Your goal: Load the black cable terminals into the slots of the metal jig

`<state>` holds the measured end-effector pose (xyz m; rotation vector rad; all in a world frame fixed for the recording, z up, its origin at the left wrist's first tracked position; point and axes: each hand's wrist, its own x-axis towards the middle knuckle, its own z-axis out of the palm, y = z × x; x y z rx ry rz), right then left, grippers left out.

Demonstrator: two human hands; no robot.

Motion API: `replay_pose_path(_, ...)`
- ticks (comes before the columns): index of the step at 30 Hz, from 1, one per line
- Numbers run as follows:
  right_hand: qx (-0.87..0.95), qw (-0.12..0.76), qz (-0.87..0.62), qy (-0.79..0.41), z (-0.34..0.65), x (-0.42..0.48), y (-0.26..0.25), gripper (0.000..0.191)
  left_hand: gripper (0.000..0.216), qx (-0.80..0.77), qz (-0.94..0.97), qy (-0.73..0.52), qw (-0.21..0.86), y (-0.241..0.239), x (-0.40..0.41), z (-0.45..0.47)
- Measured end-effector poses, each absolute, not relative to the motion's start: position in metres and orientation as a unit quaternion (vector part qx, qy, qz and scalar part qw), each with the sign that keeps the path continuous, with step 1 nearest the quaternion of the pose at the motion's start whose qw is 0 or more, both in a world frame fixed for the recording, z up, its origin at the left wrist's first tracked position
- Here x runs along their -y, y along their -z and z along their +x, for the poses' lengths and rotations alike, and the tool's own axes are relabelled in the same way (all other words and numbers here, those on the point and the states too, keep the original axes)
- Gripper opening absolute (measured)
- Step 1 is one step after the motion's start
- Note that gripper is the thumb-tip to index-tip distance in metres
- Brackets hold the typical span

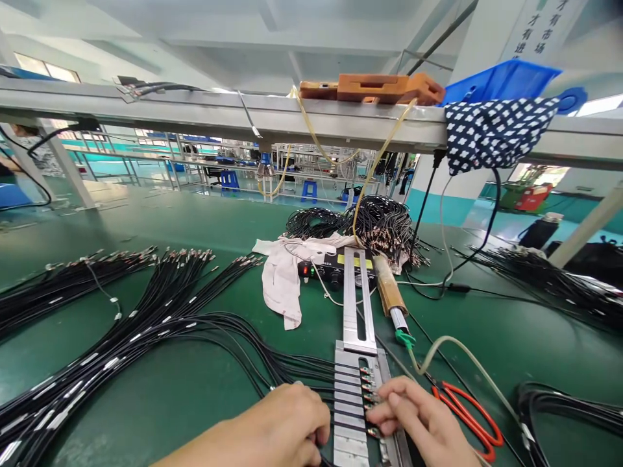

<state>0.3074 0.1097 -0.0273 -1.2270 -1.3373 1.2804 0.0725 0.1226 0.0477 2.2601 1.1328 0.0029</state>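
Observation:
A slotted metal fixture [351,433] holds several black cables side by side, their bare metal ends [367,388] lined up along its right part. My left hand [287,421] is at the fixture's left edge, fingers curled around a black cable that is mostly hidden under it. Over the cable ends, my right hand [418,415] has thumb and fingers pinched together at one of the lower ends. The fingertips partly cover that end. A long metal rail [348,298] runs away from the fixture toward a black control box [331,272].
Bundles of black cable [121,350] spread over the left of the green table [195,389]. Red-handled pliers [470,415] and a green-tipped syringe [402,324] lie right of the fixture. A white cloth [285,279] rests by the box. Coiled cables [379,220] are piled behind.

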Motion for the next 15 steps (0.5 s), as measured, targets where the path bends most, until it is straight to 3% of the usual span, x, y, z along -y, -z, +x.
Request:
replay_pose_path(11, 0.462, 0.525, -0.492, -0.519, 0.314, -0.115, 0.030, 0.053, 0.021, -0.462, 0.774, 0.016, 0.433, -0.050, -0.126, 0.079)
replay_pose_path(15, 0.477, 0.522, -0.503, -0.497, 0.316, -0.115, 0.030, 0.052, 0.021, -0.474, 0.812, -0.051, 0.337, -0.029, -0.130, 0.081)
